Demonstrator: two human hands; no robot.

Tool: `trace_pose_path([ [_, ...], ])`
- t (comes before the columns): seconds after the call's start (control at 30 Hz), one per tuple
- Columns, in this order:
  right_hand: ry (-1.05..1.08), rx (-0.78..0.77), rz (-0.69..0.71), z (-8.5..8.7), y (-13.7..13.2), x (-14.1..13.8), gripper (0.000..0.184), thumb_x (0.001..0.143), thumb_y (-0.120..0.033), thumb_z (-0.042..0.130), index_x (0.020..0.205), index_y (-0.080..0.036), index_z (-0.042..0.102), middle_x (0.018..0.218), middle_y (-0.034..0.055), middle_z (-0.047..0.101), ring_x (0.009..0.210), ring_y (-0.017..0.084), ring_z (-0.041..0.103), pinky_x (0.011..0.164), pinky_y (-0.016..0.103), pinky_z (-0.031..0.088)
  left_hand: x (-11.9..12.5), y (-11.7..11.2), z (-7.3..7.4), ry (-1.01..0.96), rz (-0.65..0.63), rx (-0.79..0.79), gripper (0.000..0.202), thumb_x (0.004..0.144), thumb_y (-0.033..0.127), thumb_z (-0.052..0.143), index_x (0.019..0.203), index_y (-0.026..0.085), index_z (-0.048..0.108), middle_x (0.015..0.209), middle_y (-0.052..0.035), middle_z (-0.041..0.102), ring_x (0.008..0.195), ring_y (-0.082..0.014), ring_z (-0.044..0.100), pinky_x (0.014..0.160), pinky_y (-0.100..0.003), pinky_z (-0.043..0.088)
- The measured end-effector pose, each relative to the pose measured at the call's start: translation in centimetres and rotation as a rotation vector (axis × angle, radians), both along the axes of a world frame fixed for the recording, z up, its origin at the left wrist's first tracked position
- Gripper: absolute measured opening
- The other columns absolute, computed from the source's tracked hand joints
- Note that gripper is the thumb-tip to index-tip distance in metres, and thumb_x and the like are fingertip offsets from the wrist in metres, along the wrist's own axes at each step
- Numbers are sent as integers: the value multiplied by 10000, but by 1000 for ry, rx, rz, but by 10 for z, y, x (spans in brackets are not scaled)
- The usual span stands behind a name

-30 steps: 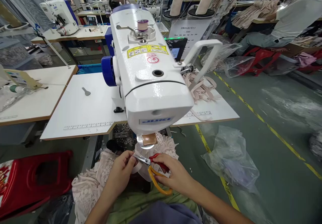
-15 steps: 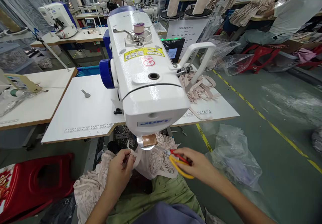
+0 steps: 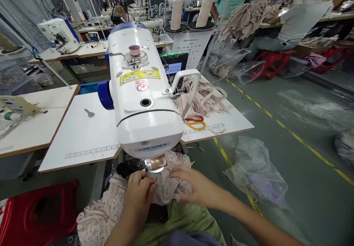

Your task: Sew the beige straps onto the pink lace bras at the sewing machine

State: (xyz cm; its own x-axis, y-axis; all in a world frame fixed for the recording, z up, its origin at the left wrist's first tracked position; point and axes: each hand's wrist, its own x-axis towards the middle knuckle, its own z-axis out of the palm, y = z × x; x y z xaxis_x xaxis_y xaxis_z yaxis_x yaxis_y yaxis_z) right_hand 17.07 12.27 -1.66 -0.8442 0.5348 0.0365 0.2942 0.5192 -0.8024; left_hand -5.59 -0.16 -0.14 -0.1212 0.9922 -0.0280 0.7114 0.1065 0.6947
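Observation:
Beige lace fabric [image 3: 171,165], apparently part of a garment, lies under the head of a white sewing machine [image 3: 149,128] and over my lap. My left hand [image 3: 139,189] is closed on its near edge; what exactly the fingers pinch is partly hidden. My right hand [image 3: 197,187] hovers at the right side of the lace, thumb and fingers apart, holding nothing. Scissors with one red and one yellow handle loop [image 3: 196,123] rest on the white tabletop [image 3: 235,120], right of the machine head. Their blades are hidden behind the machine.
Beige straps [image 3: 207,98] are heaped behind the scissors. A small grey flat piece [image 3: 89,112] lies on the left tabletop. More lace [image 3: 95,216] hangs left of my lap. There is a red stool [image 3: 41,212] at lower left, a plastic bag [image 3: 254,172] on the floor, and people beyond.
The scissors have gone from my right hand to the tabletop, and that hand is back at the lace with its fingers spread. My left hand stays at the fabric. The view has shifted slightly.

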Motion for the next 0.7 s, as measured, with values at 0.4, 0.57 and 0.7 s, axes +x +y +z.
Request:
trace_pose_path([
  [0.4,465,-630,-517,15,-18,-47,317,888,-499,560,782,-203,519,563,-45,501,525,114,491,537,224,431,64,19,16,-402,230,9,413,1000,446,300,677,235,448,616,14,535,589,-149,521,553,-250,374],
  [0.57,364,-388,-534,26,22,-59,141,842,-318,579,780,-192,565,584,-37,579,537,109,537,543,219,431,46,18,12,-158,332,84,295,935,468,486,991,218,633,621,17,613,573,-173,582,563,-270,389],
  [0.7,287,-224,-455,33,48,-70,107,836,-293,579,783,-203,601,601,-34,596,563,127,550,572,238,459,28,18,4,99,145,234,278,938,320,517,1150,240,678,979,-65,764,813,-217,703,714,-290,467],
])
